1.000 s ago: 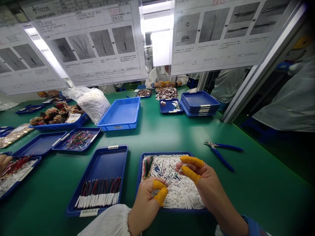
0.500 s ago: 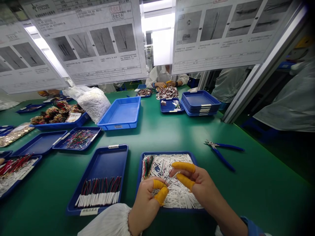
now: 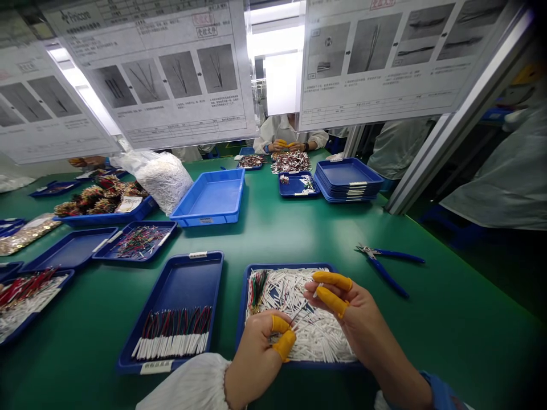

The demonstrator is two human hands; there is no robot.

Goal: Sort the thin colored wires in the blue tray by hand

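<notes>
My left hand (image 3: pixel 261 347), with yellow finger cots on thumb and forefinger, pinches thin dark wires (image 3: pixel 297 316) that stick up past the fingertips. My right hand (image 3: pixel 359 313), also in yellow finger cots, is a short way up and to the right, its thumb and fingers closed on a small white tube (image 3: pixel 317 291). Both hands are over a blue tray (image 3: pixel 290 266) full of loose white tubes (image 3: pixel 329 339). A bundle of red, green and black wires (image 3: pixel 257 287) lies in that tray's far left corner. The fingers partly hide both held pieces.
Left of the hands, a blue tray (image 3: pixel 188 279) holds a row of wires with white tubes on their ends. Blue-handled cutters (image 3: pixel 387 265) lie open at right. Farther back are a light blue bin (image 3: pixel 213 193), stacked trays (image 3: pixel 350 173) and a person (image 3: pixel 284 134) at work.
My right hand has moved right and slightly up, away from my left hand. The gap between the fingertips has widened. My left hand has barely shifted and keeps its pinch.
</notes>
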